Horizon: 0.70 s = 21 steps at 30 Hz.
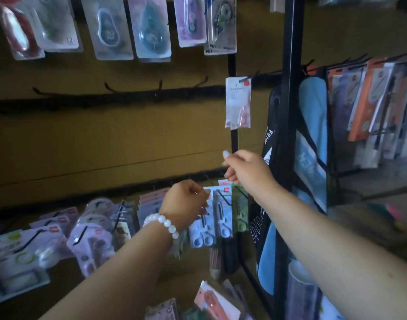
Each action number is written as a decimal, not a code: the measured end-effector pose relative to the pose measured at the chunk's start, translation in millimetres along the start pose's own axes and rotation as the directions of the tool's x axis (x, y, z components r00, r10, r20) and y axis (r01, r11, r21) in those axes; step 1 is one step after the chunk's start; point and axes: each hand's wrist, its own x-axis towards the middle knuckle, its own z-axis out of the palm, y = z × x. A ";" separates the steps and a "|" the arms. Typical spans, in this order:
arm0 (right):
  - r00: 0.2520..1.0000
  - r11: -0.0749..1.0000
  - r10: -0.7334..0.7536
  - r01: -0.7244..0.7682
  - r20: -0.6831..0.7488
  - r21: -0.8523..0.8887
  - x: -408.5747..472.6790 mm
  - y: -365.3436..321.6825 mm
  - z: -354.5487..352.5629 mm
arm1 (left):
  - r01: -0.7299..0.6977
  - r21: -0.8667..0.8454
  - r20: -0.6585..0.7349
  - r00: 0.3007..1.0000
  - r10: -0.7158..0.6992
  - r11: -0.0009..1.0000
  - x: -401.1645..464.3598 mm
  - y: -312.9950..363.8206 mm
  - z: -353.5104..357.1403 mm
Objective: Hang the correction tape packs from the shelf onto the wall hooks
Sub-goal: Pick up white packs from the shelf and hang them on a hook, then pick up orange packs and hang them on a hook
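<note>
My left hand [186, 202], with a white bead bracelet on the wrist, is curled around the left edge of a blue correction tape pack [203, 227] in the lowest row of hooks. My right hand [244, 169] hovers above and to the right of it, thumb raised, fingers loosely bent, nothing in it. Directly above that hand, a single clear pack [238, 102] hangs from a hook at the right end of the middle black rail [105, 98]. Bare hooks [110, 86] stick out along the rest of that rail. More packs [211, 301] lie on the shelf at the bottom.
A top row of hung packs [149, 28] fills the upper wall. Several packs [89, 236] hang in the lowest row to the left. A black upright post [290, 88] and a blue and black bag [311, 146] stand close on the right, with orange packs [362, 100] beyond.
</note>
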 end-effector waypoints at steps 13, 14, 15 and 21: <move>0.897 0.868 0.388 -0.277 0.214 -0.413 -96.9 199.3 63.1 | 0.327 0.151 0.140 0.927 -0.347 0.933 -66.5 -180.9 47.0; 0.878 0.840 0.432 -0.310 0.204 -0.445 -97.9 213.4 65.9 | 0.348 0.155 0.148 0.917 -0.370 0.924 -68.3 -192.4 51.9; 0.858 0.815 0.471 -0.336 0.202 -0.472 -98.3 227.6 69.4 | 0.368 0.161 0.155 0.907 -0.391 0.916 -69.7 -202.7 56.8; 0.761 0.718 0.611 -0.416 0.219 -0.558 -97.6 288.5 89.6 | 0.415 0.228 0.171 0.874 -0.456 0.881 -64.6 -255.7 83.8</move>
